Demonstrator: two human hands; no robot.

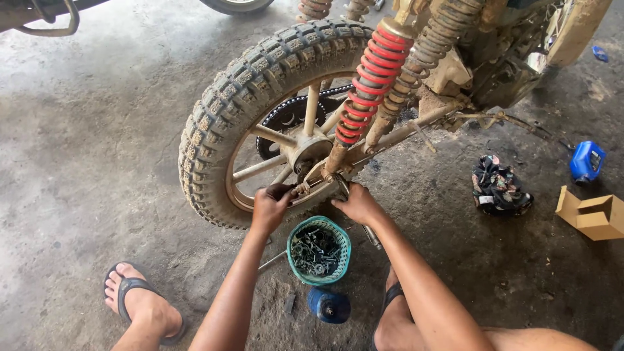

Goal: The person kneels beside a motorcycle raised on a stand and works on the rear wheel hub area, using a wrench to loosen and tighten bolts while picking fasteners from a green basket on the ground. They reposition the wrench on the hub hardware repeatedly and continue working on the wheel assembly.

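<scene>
Both hands work at the hub of a motorcycle's rear wheel [221, 123], which stands upright just beyond them. The left hand [270, 205] is curled shut around something small at the end of the axle [302, 188], just under the hub; what it grips is hidden by the fingers. The right hand [356, 203] sits a little apart from it, on the other side of the swingarm end [390, 136], closed on what looks like a metal tool whose shaft [372, 237] pokes out below the wrist toward the floor.

The wheel looks heavy and stiff: a knobby, mud-caked tyre on a spoked cast rim. The dirt would likely make it gritty rather than slippery. The tyre's outer tread, to the far left of the left hand, or a spoke would give the surest hold. The axle hardware is small, hard and probably greasy, best pinched at its flats.

The wheel's plane runs roughly away from the person, so its axle lies across, from one hand to the other. The swingarm's long axis climbs from the hands up to the right, and the red shock spring [374, 84] rises steeply above the right hand.

Directly below and between the hands stands a teal plastic basket [341, 244] full of nuts and bolts. Nearer the person, a blue bottle [328, 305] lies on the concrete floor [97, 162]. Well to the right of the right hand lie a patterned rag [499, 185], a blue container [587, 160] and an open cardboard box [595, 216].
</scene>
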